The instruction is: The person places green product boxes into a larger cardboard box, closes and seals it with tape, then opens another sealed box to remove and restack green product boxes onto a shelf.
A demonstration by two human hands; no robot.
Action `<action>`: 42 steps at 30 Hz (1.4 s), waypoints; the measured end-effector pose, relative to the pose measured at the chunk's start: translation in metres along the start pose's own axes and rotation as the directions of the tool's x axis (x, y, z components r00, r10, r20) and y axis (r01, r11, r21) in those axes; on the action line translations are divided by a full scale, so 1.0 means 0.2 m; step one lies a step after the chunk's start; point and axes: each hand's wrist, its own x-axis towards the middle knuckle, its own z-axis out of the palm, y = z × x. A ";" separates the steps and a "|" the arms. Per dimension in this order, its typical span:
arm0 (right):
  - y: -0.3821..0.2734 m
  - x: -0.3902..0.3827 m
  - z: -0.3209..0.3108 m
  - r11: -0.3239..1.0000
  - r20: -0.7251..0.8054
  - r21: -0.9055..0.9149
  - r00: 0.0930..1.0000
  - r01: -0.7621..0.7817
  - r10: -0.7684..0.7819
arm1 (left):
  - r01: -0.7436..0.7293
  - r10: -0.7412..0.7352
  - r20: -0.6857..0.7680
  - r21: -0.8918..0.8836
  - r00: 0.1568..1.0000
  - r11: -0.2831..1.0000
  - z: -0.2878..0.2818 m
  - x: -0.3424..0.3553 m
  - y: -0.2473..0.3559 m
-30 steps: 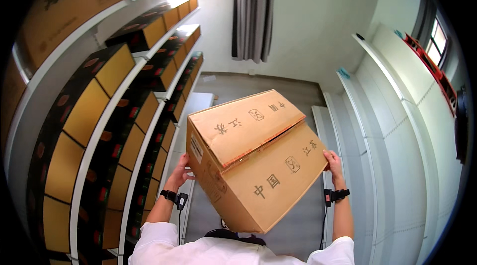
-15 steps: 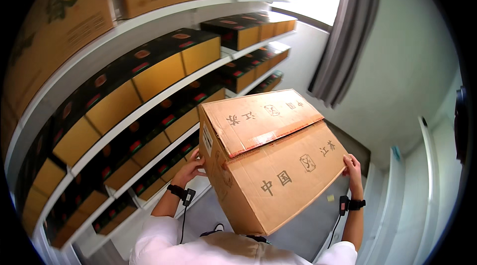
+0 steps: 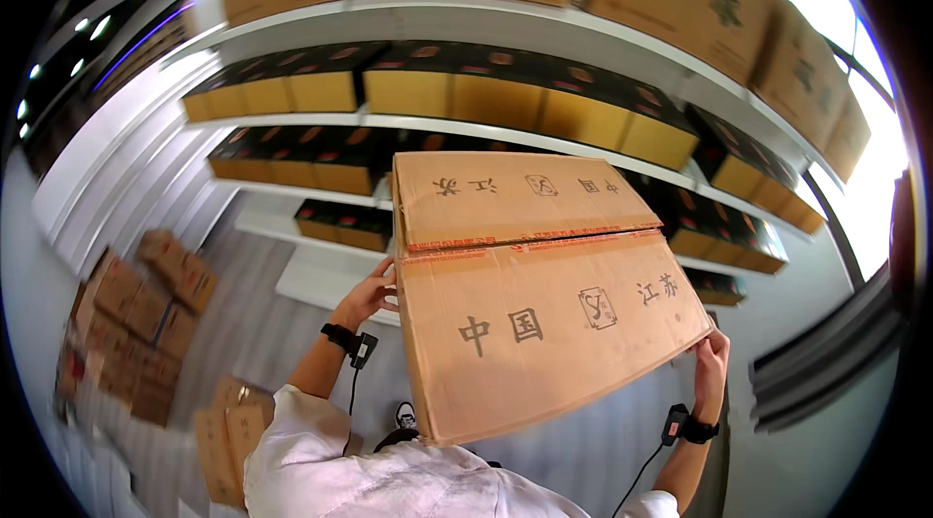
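A large, rectangular brown cardboard box [image 3: 554, 324] with a taped top is held between both hands. The left hand [image 3: 370, 291] grasps its left side, the right hand [image 3: 712, 362] its right corner; gripping opposite sides probably balances so wide a load. Beyond the hands, black-and-gold rectangular boxes [image 3: 496, 98] line white shelves [image 3: 321, 277], perhaps for a neat front. Stacked brown cardboard cartons [image 3: 146, 309] sit left of the left hand.
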 end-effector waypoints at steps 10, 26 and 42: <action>0.65 1.09 -0.13 0.982 0.439 0.188 0.893 0.013 -0.096 | -0.294 0.206 -0.500 -0.103 0.841 0.950 0.56 -0.54 -0.25; 0.46 1.59 1.35 0.981 0.776 0.175 0.625 -0.080 -0.088 | -0.333 0.108 -0.789 -0.127 0.604 0.934 0.57 -1.16 -0.49; 0.62 1.68 2.69 0.839 0.939 0.339 0.205 -0.426 -0.275 | -0.393 0.068 -0.968 -0.034 0.243 0.919 0.21 -1.48 -0.23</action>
